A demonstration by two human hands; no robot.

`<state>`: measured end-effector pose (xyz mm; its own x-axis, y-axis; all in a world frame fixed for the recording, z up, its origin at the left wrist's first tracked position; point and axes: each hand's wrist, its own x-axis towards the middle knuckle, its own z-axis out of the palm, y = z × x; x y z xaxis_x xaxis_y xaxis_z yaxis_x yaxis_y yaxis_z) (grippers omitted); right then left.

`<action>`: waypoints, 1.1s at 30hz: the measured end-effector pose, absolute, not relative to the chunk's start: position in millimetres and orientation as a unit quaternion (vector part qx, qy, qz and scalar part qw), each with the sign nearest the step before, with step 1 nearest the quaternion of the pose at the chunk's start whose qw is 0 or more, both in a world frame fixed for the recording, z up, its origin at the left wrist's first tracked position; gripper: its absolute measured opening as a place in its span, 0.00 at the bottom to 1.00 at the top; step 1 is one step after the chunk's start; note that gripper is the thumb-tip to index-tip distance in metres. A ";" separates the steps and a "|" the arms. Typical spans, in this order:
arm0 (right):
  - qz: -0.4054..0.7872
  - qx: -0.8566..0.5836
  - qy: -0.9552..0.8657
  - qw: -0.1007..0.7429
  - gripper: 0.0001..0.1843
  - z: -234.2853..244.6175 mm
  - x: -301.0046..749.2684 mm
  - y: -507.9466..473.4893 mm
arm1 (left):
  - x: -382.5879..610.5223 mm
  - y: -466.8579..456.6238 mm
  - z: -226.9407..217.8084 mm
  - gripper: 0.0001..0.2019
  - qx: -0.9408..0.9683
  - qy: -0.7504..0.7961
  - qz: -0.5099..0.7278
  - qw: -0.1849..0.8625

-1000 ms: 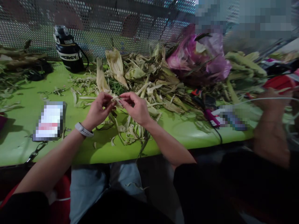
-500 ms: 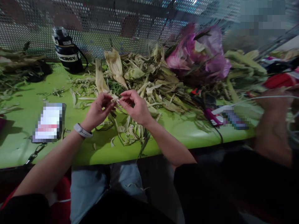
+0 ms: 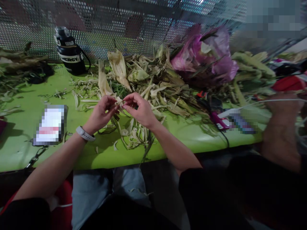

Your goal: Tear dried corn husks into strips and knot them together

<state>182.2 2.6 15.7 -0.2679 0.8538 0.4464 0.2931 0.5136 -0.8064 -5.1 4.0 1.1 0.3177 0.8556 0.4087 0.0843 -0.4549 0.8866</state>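
My left hand and my right hand meet over the middle of the green table, fingertips pinched together on a small pale piece of corn husk. A white band sits on my left wrist. Loose husk strips lie on the table just below my hands. A big heap of husks and corn leaves is spread right behind them.
A black bottle stands at the back left by the perforated metal screen. A phone lies left of my hands. Pink plastic bag, a magenta tool and a cable sit to the right. Another person's forearm rests at far right.
Both hands stay pinched on the husk piece at the same spot; only small finger shifts show. The view wobbles slightly.
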 end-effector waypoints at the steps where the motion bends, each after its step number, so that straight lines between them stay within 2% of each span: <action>1: 0.300 -0.391 -0.735 0.465 0.09 16.0 182.2 2.4 | -5.1 3.7 1.4 0.12 0.712 0.337 0.471 0.397; 5: 0.265 -0.403 -0.735 0.477 0.11 19.4 184.2 2.6 | -6.7 2.5 2.9 0.13 0.731 0.341 0.447 0.386; 8: 0.281 -0.418 -0.730 0.462 0.08 23.7 187.3 4.4 | -7.6 0.9 3.9 0.12 0.748 0.323 0.424 0.396; 12: 0.326 -0.446 -0.713 0.432 0.14 23.8 186.6 7.5 | -6.6 -1.0 3.9 0.13 0.765 0.292 0.378 0.433; 18: 0.413 -0.395 -0.671 0.473 0.21 15.3 180.5 10.3 | -8.2 -1.3 8.1 0.13 0.746 0.289 0.320 0.508; 24: 0.507 -0.345 -0.662 0.431 0.25 8.8 178.2 14.5 | -6.6 -6.6 16.3 0.10 0.767 0.249 0.225 0.546; 29: 0.469 -0.367 -0.626 0.503 0.27 5.5 176.1 18.8 | -5.1 -8.3 17.1 0.09 0.754 0.243 0.226 0.567; 33: 0.486 -0.356 -0.628 0.493 0.27 6.6 173.9 16.0 | -1.4 -10.1 11.8 0.11 0.727 0.255 0.264 0.580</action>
<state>173.9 16.0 6.6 -0.2611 0.9262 0.2719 -0.0320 0.2732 -0.9614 -1.4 -10.1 11.8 0.7297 0.6780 0.0884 0.0646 -0.1971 0.9782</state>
